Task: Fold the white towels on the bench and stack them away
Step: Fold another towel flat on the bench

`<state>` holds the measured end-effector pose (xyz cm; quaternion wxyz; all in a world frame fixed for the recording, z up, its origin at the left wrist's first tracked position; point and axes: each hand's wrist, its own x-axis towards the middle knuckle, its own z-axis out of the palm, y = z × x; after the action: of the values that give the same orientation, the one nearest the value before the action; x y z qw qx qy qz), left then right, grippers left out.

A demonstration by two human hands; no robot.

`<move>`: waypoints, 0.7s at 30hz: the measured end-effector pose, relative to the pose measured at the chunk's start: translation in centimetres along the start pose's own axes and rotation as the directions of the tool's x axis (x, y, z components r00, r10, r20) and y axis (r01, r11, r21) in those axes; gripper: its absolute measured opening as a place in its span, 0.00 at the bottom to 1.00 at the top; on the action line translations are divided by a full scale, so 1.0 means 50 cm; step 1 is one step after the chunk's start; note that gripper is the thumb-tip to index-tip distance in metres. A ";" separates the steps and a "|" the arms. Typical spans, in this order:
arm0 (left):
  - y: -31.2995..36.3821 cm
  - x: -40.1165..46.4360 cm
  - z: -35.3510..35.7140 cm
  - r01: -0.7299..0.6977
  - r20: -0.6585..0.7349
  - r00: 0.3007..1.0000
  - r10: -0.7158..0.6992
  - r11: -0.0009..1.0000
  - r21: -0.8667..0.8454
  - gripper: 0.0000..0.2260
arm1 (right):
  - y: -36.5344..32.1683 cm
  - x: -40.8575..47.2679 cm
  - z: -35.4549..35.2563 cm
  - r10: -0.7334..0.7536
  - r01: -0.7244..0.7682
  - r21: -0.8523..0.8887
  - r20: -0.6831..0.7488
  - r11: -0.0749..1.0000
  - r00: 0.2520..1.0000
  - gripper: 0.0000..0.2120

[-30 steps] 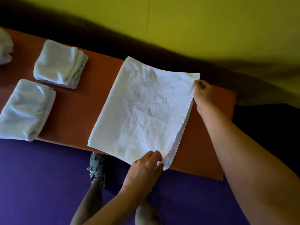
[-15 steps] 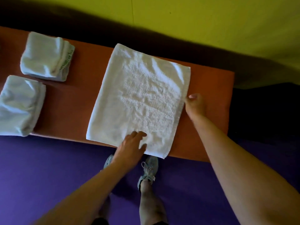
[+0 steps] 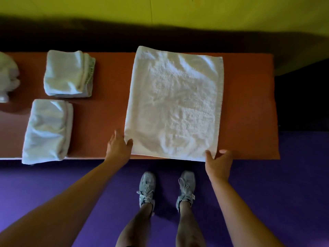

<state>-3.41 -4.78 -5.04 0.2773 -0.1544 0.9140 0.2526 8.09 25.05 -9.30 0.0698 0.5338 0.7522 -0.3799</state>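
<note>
A white towel [image 3: 175,102] lies spread flat on the orange bench [image 3: 110,107], folded into a tall rectangle that reaches from the back edge to the front edge. My left hand [image 3: 119,146] pinches its near left corner between thumb and fingers. At the near right corner, my right hand [image 3: 218,162] pinches the cloth, thumb on top. Two folded white towels sit to the left: one at the back [image 3: 68,73], one at the front [image 3: 47,131].
A crumpled white towel [image 3: 8,77] lies at the bench's far left edge of view. The bench stands against a yellow-green wall [image 3: 213,11]. Below it is purple floor [image 3: 284,184] with my two grey shoes [image 3: 147,188] close to the bench front.
Both hands left the towel's right side and top. My left hand slid to the near left corner, my right hand came down to the near right corner. The view turned square to the bench.
</note>
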 end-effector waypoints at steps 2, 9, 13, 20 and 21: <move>-0.010 0.008 0.009 0.043 -0.021 0.999 -0.045 0.994 -0.102 0.17 | 0.001 0.000 0.004 0.119 -0.118 0.113 -0.004 0.987 0.993 0.25; -0.050 0.011 0.039 0.145 -0.044 0.987 -0.157 0.970 -0.197 0.13 | 0.044 0.005 -0.031 0.123 -0.153 0.223 0.142 0.963 0.982 0.11; -0.083 -0.047 0.054 0.161 0.038 0.987 -0.158 0.921 -0.354 0.09 | 0.078 -0.042 -0.079 0.068 -0.097 0.236 0.128 0.967 0.989 0.09; -0.111 -0.197 0.073 0.268 0.148 0.962 -0.228 0.706 -0.655 0.19 | 0.081 -0.120 -0.158 0.177 -0.261 0.492 0.212 0.831 0.961 0.12; -0.105 -0.210 0.066 0.251 0.144 0.966 -0.213 0.662 -0.706 0.20 | 0.067 -0.121 -0.172 0.191 -0.285 0.541 0.225 0.791 0.956 0.12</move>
<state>8.61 -5.80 -3.25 0.2471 -0.3592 0.7078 0.5558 16.10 26.56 -1.84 0.0146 0.5891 0.5234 -0.6155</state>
